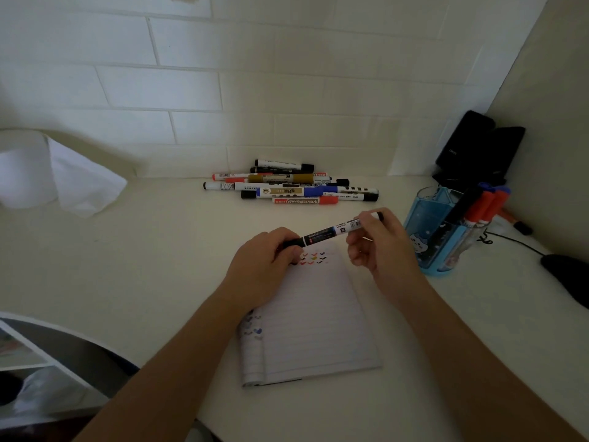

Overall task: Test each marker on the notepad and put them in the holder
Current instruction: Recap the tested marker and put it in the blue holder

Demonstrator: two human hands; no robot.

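Observation:
A black marker [325,232] is held level above the top of the lined notepad [315,327]. My left hand [264,266] grips its left end, where the cap is. My right hand [379,244] pinches its right end. Several small coloured check marks [314,258] sit at the top of the page, just under the marker. A pile of several markers [293,185] lies against the back wall. The blue see-through holder [436,231] stands right of my right hand, with several markers [478,212] leaning in it.
A paper roll with a loose tissue [57,173] stands at the back left. Black objects [478,148] lean in the back right corner. A dark mouse [567,272] and its cable lie at the right edge. A white shelf [38,362] is below the desk's left edge.

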